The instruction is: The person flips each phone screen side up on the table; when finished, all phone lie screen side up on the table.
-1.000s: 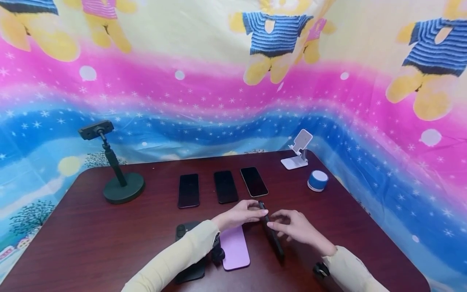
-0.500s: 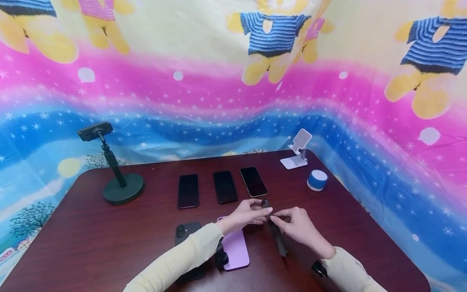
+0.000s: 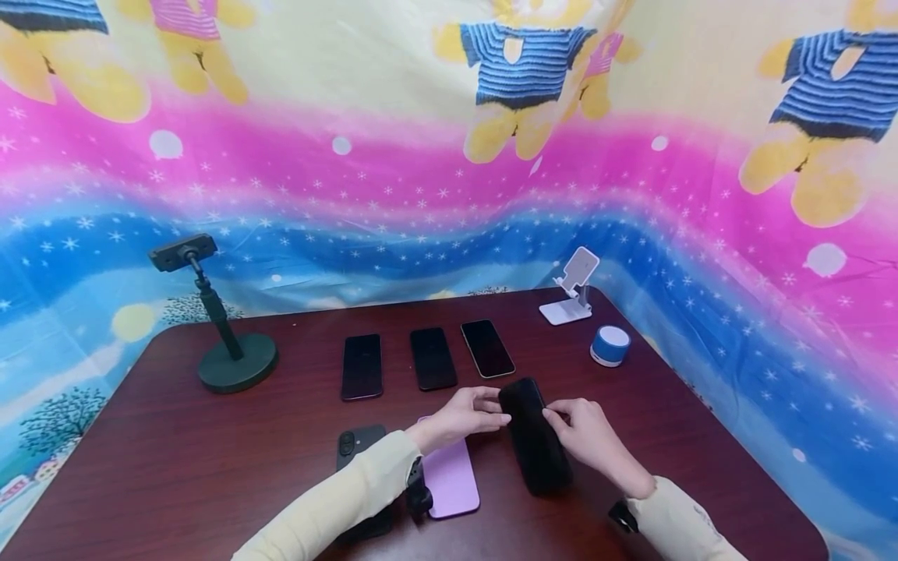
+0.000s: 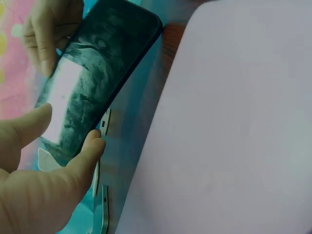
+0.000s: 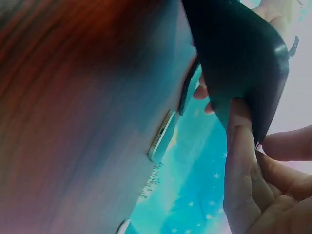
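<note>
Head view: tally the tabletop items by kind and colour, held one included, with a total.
Dark rectangular phones: 5
Lilac rectangular phone: 1
Dark-green round-based stand: 1
White folding stand: 1
Blue-and-white cylinder: 1
Total: 9

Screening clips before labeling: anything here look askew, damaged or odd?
Two minor things. The held black phone looks streaky in the left wrist view, likely smudges. In the back row, the rightmost phone lies more slanted than the middle phone and leftmost phone. I see no spill or damage.
</note>
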### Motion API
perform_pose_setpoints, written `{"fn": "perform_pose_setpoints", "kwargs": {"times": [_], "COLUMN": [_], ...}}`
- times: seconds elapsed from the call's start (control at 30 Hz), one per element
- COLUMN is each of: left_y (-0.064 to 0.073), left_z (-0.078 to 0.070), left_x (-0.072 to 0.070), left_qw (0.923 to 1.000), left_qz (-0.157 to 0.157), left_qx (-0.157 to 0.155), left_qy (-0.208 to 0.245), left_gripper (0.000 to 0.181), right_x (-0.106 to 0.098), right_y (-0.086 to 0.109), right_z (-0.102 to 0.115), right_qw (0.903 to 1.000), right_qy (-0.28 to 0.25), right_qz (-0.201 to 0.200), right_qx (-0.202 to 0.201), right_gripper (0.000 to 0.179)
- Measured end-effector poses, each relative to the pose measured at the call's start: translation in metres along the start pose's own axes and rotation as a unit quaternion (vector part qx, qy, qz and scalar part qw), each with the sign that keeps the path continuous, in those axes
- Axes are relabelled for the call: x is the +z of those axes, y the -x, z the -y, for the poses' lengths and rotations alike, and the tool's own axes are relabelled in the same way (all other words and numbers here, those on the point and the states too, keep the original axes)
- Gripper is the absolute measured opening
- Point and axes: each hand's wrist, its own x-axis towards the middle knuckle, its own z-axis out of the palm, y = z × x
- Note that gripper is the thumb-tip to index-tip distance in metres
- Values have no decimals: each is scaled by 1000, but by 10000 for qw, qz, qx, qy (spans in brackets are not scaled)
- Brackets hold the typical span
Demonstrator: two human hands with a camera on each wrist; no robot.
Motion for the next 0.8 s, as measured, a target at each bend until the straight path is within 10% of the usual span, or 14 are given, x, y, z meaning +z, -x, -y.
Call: {"fn": "perform_pose_setpoints", "kwargs": {"times": [0.8], "left_y": [9], "left_z": [0], "left_x": [-12], "left_qw": [9989], "left_qz": [462], "left_qx": [-41], "left_qy": [57], "left_gripper": [55], "right_x": [15], "right_y": [-3], "right_z": [-24], "right_qw": [9782], "right_qy": [-1210], "right_qz": [1086], "right_qx": [1292], "right_gripper": [19]}}
